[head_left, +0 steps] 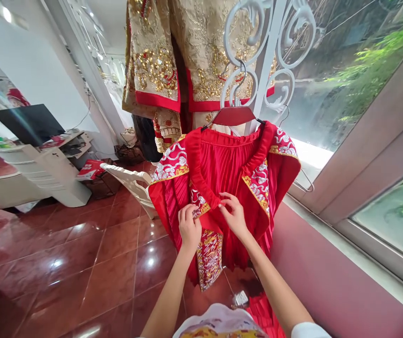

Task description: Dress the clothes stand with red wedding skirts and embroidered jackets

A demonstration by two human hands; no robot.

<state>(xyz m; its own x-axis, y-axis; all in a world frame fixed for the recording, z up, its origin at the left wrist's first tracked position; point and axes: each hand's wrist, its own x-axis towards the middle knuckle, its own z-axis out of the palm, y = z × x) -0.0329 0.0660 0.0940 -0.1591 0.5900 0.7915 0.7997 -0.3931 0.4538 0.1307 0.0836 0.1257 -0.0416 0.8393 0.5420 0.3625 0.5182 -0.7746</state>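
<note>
A red pleated skirt (222, 159) hangs from a red hanger (234, 116) in front of me. Over it are draped red panels with silver and gold embroidery, among them an embroidered panel (209, 258) that dangles low. The end of the red waistband (201, 180) slants down across the skirt. Between the thumb and fingers of my right hand (234, 216) is the tip of this waistband. My left hand (189, 225), closed, grips the edge of the embroidered cloth just below it. The fingertips are partly hidden against the fabric.
A white scrollwork rack (266, 56) carries the hanger, beside a window on the right. Behind hangs a gold sequined garment (159, 56). A white chair (131, 180) stands to the left, with a desk and monitor (28, 124) farther off. Red cloth (266, 314) lies low near me.
</note>
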